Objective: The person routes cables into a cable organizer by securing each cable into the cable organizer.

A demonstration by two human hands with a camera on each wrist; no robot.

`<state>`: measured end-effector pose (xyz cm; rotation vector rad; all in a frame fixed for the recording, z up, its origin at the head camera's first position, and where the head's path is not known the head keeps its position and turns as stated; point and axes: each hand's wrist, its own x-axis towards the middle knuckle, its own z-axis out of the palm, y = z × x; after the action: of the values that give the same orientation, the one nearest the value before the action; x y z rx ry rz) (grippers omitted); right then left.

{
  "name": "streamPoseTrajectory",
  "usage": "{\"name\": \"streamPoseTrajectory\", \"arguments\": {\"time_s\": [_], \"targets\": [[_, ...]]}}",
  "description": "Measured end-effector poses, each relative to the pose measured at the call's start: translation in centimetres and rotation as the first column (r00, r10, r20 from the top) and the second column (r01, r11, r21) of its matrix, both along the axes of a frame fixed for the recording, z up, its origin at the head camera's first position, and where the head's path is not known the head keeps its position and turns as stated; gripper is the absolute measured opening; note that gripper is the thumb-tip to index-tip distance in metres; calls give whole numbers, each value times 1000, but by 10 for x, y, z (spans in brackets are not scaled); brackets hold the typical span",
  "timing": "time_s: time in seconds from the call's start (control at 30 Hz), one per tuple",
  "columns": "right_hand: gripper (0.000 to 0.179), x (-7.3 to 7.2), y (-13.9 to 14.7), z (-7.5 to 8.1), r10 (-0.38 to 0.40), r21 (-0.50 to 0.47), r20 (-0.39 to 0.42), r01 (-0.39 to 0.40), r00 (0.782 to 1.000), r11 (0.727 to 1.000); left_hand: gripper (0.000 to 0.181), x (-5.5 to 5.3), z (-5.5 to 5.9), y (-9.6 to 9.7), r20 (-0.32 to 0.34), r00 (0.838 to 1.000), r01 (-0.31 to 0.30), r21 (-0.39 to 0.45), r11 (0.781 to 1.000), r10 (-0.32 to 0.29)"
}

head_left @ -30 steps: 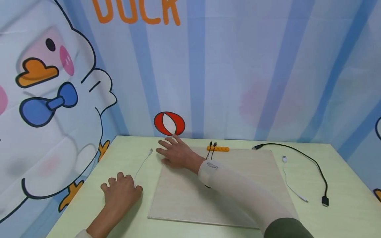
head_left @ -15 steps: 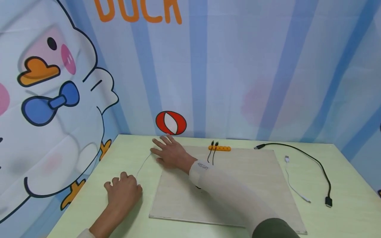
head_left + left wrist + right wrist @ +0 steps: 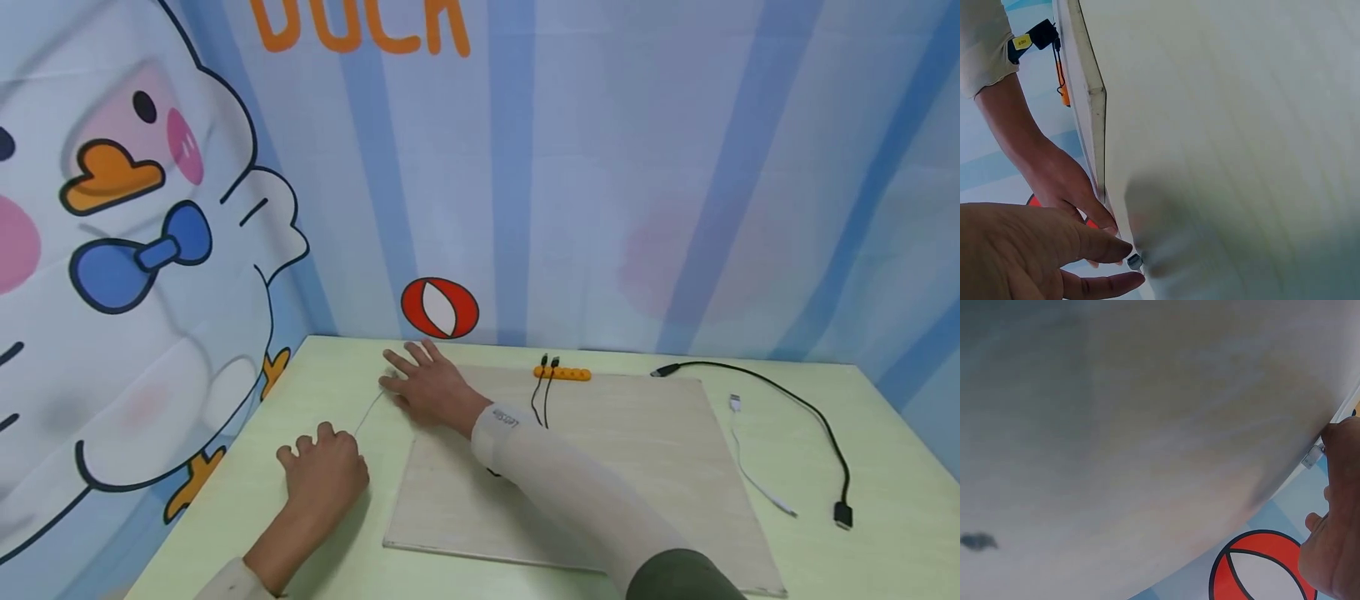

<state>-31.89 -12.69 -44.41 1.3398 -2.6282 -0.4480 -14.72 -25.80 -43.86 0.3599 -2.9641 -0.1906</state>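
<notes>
A thin white cable [image 3: 367,414] lies on the table left of the board, between my two hands. My left hand [image 3: 324,477], fingers curled, holds its near end; in the left wrist view a small connector [image 3: 1135,261] sits between thumb and finger. My right hand [image 3: 433,385] reaches over the board's far left corner to the cable's other end, fingers spread. The right wrist view shows a pale connector [image 3: 1312,457] at the right thumb tip, seemingly pinched there; the fingers partly hide the grip.
A pale board [image 3: 652,467] lies mid-table. An orange cable holder [image 3: 573,374] at its back edge carries two black cable ends. To the right lie a white USB cable [image 3: 738,450] and a thicker black cable [image 3: 806,406]. A duck-printed backdrop [image 3: 585,167] rises behind the table.
My right hand has moved slightly left onto the cable's far end, which lay uncovered one second ago. The left hand stays nearly in place. The head view has shifted slightly.
</notes>
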Motion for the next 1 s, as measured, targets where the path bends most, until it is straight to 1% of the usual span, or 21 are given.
{"name": "streamPoseTrajectory", "arguments": {"time_s": [0.2,0.4,0.5,0.6,0.7,0.8,0.87,0.93,1.0], "targets": [[50,0,3,0,3,11,-13,-3,1000,1000,15,-3,0,4,17,1000,10,0,1000,-10],[43,-3,6,1,20,-13,-15,-21,1000,1000,13,-4,1,7,50,999,12,0,1000,-12],[39,-7,8,2,53,-14,-30,-53,998,998,14,-3,1,8,65,998,13,7,1000,-14],[35,-10,10,3,96,2,-63,-96,993,995,17,-2,1,10,77,997,12,17,1000,-14],[36,-11,12,3,131,31,-103,-129,986,991,19,-3,1,11,96,995,10,28,1000,-13],[42,-10,14,4,183,87,-164,-170,969,982,20,-4,2,11,119,993,12,42,999,-17],[44,-9,15,4,231,140,-221,-204,947,969,20,-4,2,10,129,991,14,50,999,-20],[46,-8,15,6,280,194,-272,-233,921,953,20,-4,2,10,137,990,15,52,999,-22],[46,-8,16,7,315,229,-299,-252,901,940,20,-5,3,10,139,990,19,49,999,-25]]}}
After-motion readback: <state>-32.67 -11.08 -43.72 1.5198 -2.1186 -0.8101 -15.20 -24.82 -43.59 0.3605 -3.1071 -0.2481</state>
